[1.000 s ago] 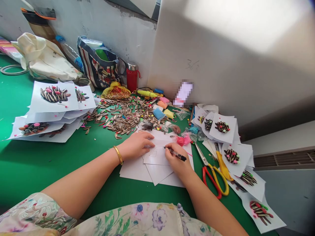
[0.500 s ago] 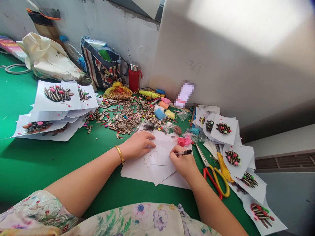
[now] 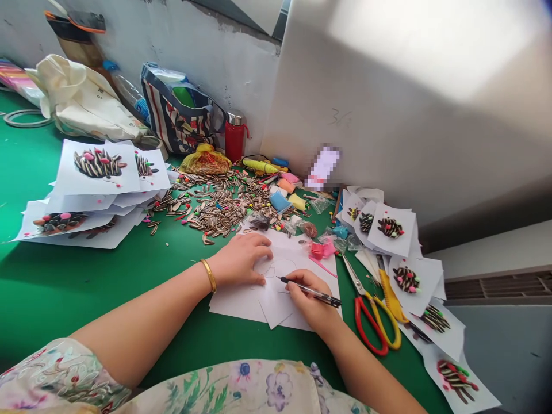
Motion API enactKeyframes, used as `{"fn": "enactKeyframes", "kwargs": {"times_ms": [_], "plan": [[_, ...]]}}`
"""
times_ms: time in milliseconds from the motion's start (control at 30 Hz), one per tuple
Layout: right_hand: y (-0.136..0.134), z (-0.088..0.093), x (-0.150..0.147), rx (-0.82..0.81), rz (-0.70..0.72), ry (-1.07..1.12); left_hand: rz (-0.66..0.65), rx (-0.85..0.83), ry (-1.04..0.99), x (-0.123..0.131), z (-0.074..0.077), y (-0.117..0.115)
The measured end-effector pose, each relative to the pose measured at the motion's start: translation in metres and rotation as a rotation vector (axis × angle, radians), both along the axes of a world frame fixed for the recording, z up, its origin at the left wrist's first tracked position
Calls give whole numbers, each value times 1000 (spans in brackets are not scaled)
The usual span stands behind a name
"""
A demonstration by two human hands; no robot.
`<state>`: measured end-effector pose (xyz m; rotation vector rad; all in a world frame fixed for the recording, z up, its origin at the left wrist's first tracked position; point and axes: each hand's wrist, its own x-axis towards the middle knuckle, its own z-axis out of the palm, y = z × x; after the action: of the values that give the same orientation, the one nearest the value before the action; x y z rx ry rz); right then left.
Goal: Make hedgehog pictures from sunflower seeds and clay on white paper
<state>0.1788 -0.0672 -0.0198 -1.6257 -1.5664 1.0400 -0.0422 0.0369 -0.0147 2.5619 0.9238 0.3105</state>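
Gripping the pen (image 3: pixel 313 292) with the right hand (image 3: pixel 308 302), fingers clamped, tip angled left onto the paper (image 3: pixel 280 253); left hand (image 3: pixel 239 260) rests flat, fingers together.

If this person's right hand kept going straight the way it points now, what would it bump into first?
Most likely the left hand, just across the sheet of paper under the pen held in the right hand, though depth is hard to judge from this view.

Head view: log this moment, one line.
left hand: flat on paper | right hand: holding pen, tip at paper
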Motion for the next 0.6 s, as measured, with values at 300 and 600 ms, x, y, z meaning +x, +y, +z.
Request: {"fn": "enactKeyframes", "kwargs": {"times_ms": [300,600], "plan": [[2,-6,-8,37,-11,-32,-2,2,13,0,1,-1],[3,-3,-8,53,-23,-99,-1,6,3,0,-1,-1]]}}
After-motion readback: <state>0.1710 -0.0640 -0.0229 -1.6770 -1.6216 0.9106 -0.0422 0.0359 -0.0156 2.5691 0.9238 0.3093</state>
